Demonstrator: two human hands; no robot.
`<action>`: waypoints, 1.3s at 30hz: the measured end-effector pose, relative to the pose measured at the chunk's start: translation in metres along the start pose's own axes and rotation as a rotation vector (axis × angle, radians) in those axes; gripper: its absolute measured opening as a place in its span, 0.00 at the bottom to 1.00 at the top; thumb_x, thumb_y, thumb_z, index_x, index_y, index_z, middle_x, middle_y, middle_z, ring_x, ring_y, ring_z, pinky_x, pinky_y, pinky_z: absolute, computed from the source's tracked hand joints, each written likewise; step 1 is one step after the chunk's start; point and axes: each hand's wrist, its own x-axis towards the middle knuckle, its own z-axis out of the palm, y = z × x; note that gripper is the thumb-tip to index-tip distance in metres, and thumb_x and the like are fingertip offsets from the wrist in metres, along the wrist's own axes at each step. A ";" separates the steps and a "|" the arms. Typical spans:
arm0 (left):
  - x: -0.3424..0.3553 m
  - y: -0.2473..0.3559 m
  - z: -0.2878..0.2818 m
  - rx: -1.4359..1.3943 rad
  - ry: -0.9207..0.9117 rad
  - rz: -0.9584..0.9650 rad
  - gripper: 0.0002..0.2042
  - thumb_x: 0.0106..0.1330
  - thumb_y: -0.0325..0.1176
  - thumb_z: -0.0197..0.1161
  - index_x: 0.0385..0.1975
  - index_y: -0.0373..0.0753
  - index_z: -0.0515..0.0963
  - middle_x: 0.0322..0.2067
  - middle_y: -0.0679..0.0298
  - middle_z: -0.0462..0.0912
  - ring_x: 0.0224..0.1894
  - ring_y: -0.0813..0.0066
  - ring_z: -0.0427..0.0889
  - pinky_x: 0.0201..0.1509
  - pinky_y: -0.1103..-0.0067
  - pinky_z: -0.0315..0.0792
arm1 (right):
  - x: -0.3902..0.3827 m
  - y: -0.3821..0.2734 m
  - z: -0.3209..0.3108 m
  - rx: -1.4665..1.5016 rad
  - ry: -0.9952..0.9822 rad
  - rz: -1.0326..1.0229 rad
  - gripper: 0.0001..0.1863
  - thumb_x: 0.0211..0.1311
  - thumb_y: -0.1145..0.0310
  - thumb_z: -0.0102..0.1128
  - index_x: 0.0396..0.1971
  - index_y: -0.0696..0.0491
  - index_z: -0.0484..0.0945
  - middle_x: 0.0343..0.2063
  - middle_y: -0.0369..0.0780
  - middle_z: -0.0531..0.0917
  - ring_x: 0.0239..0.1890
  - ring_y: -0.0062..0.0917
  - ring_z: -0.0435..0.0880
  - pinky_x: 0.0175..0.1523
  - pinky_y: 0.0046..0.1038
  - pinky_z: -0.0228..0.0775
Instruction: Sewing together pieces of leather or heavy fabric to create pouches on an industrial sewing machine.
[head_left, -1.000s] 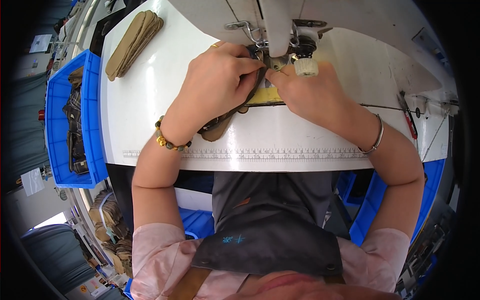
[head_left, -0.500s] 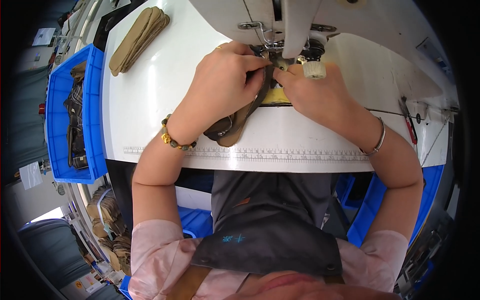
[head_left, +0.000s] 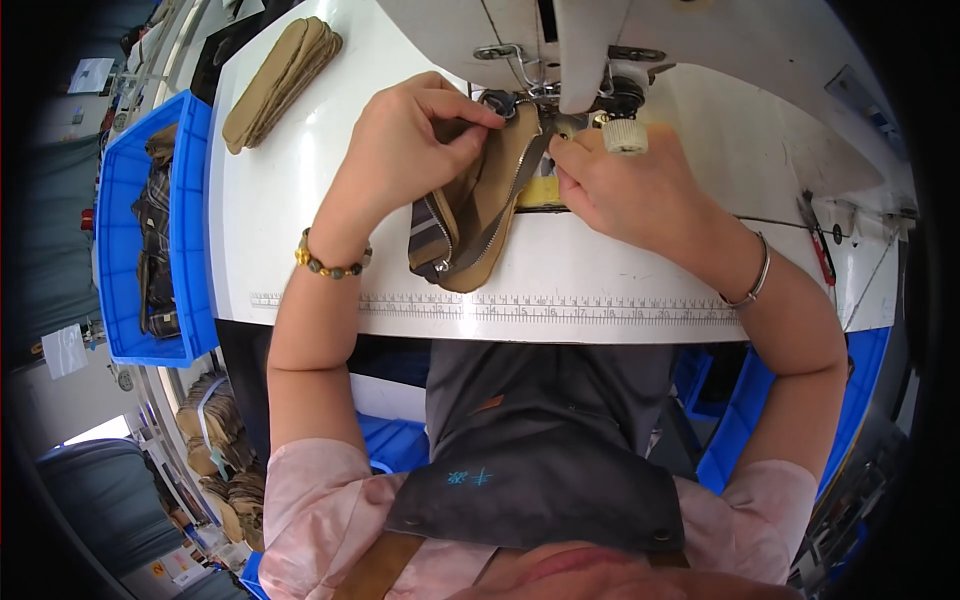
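Observation:
A brown zippered pouch point(head_left: 488, 270), with striped fabric on its left side and an open zipper, lies under the head of a white sewing machine point(head_left: 590, 60). My left hand point(head_left: 410, 140) pinches the pouch's upper left edge between thumb and fingers, close to the presser foot. Right of the needle area, my right hand point(head_left: 630, 185) has thumb and forefinger closed at the edge of the dark zipper tape. The machine's white knob point(head_left: 627, 136) covers part of that hand. Exactly where the needle meets the cloth is hidden.
Stacked brown fabric pieces point(head_left: 280, 85) lie at the table's far left. Beside the table stands a blue bin point(head_left: 185, 230) holding dark cloth items. Red-handled snips point(head_left: 820, 240) rest at the right. A ruler strip point(head_left: 500, 308) runs along the near edge.
My left hand has shifted left and up, with its grip now at the pouch's left edge. The pouch has spread wider, showing its inside and striped side. My right hand has barely moved.

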 end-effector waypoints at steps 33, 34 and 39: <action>-0.002 0.010 0.003 0.403 0.148 0.452 0.07 0.54 0.23 0.70 0.32 0.39 0.84 0.33 0.63 0.84 0.31 0.66 0.82 0.36 0.76 0.77 | 0.004 -0.028 -0.004 0.012 -0.058 -0.119 0.14 0.53 0.68 0.62 0.41 0.54 0.80 0.34 0.37 0.83 0.21 0.24 0.82 0.22 0.26 0.73; -0.003 0.008 0.001 0.358 0.143 0.267 0.07 0.55 0.25 0.70 0.34 0.39 0.84 0.32 0.64 0.83 0.30 0.68 0.81 0.35 0.76 0.77 | 0.003 -0.028 -0.004 -0.010 -0.098 -0.109 0.16 0.52 0.67 0.65 0.43 0.52 0.82 0.38 0.36 0.83 0.21 0.22 0.81 0.22 0.25 0.72; -0.004 0.010 -0.003 -0.123 -0.014 -0.220 0.11 0.64 0.28 0.64 0.45 0.35 0.79 0.31 0.61 0.82 0.29 0.75 0.80 0.32 0.78 0.75 | 0.001 -0.020 -0.006 -0.049 -0.148 -0.175 0.11 0.52 0.69 0.63 0.37 0.52 0.80 0.27 0.35 0.79 0.21 0.23 0.81 0.22 0.27 0.71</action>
